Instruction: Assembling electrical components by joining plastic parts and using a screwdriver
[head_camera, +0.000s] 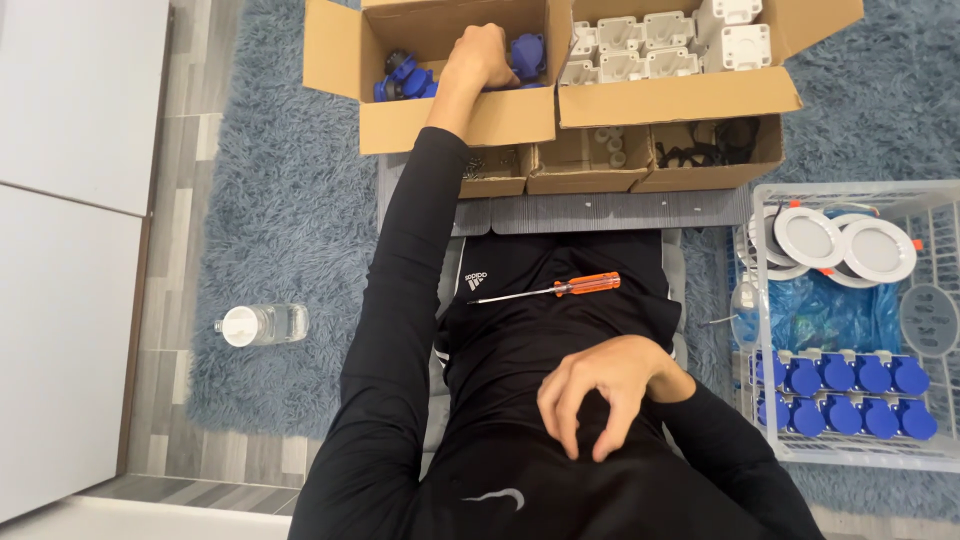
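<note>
My left hand (481, 55) reaches far forward into an open cardboard box (450, 120) that holds several blue plastic parts (403, 78). Its fingers curl down among the parts, and their tips are hidden, so a grip cannot be made out. My right hand (600, 395) rests on my lap with its fingers loosely curled and nothing visible in them. A screwdriver (560, 288) with an orange handle lies across my black clothing, between the two hands and touching neither.
A second box (680, 100) holds white plastic housings (655, 45). Three small boxes (590, 165) in front contain screws, white bits and black rings. A white wire basket (770, 330) at the right holds round white lamps (845, 245) and rows of blue caps (845, 392). A water bottle (262, 324) lies on the blue rug.
</note>
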